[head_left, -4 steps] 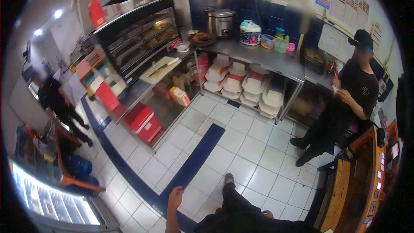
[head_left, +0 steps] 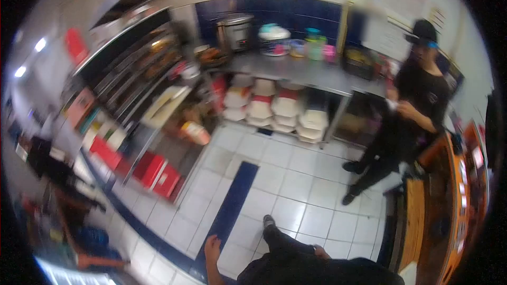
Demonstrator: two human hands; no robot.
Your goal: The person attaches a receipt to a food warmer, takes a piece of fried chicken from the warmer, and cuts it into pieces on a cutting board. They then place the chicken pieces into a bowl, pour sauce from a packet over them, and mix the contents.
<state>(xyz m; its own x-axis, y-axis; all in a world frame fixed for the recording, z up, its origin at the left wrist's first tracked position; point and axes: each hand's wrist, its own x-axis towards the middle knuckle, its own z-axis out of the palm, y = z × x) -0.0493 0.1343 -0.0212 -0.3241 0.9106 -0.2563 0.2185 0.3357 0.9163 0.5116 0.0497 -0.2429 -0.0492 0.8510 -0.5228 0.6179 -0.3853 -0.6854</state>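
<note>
My left hand hangs in front of me, low in the view, over the tiled floor. Its fingers look loosely curled, and no object shows in them. Only a small part of my right hand appears at the side of my dark clothing; its fingers are too hidden to read. Neither hand touches any furniture. Below me, one of my shoes is forward on the white tiles, near a dark blue floor stripe.
A steel counter carries a cooker and tubs, with stacked white boxes beneath. A food display case and red cooler stand left. A person in black stands right, beside a wooden bench.
My view has swung to the right and blurred, so the room slides left in it. My left hand sits slightly lower in view. The person on the right still holds both hands together.
</note>
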